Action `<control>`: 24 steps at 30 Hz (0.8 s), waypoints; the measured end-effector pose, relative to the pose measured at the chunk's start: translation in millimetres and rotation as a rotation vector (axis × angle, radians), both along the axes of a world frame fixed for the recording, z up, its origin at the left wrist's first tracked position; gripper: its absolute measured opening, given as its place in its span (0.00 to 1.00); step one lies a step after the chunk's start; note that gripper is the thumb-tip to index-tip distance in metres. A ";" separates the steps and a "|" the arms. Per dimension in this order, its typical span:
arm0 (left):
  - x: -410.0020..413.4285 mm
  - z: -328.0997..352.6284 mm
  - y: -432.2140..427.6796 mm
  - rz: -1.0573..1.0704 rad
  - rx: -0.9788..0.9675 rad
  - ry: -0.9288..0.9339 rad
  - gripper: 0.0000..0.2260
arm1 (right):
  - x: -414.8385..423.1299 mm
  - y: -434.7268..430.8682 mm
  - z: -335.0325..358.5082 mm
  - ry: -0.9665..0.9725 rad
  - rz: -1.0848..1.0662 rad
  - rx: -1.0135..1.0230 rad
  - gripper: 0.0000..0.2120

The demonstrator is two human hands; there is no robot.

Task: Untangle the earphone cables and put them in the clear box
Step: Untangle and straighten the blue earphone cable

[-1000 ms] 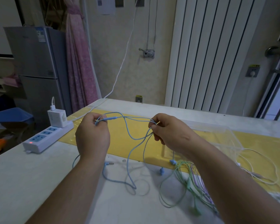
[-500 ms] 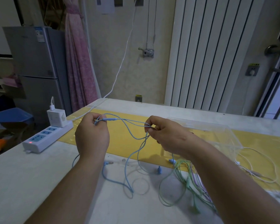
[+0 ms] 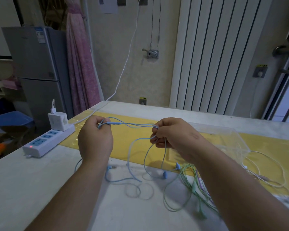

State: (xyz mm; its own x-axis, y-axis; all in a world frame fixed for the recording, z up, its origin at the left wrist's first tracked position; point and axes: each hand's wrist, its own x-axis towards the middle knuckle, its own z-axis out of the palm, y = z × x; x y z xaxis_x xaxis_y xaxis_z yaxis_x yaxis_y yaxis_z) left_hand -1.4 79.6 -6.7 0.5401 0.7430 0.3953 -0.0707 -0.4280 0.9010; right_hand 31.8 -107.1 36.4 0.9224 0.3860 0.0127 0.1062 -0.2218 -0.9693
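A blue earphone cable stretches between both hands above the yellow mat. My left hand pinches its end with the inline remote. My right hand grips several strands of the same cable, and loops hang from it down to the table, where the blue plug and blue earbuds lie. A green earphone cable lies tangled with a pink one under my right forearm. The clear box stands behind my right hand. A white earphone cable lies to its right.
A white power strip with a charger block sits at the table's left edge, and a white cord runs from it up the wall. A yellow mat crosses the table. A fridge and a pink curtain stand beyond the left edge.
The blue cable between my hands has been pulled tighter, with the sagging loops taken up. My right hand has gathered more strands and moved slightly left and lower.
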 end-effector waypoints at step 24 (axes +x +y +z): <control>-6.8 0.3 -18.2 -0.636 0.345 0.292 0.35 | 3.6 4.9 -16.5 -0.159 -0.016 -0.077 0.06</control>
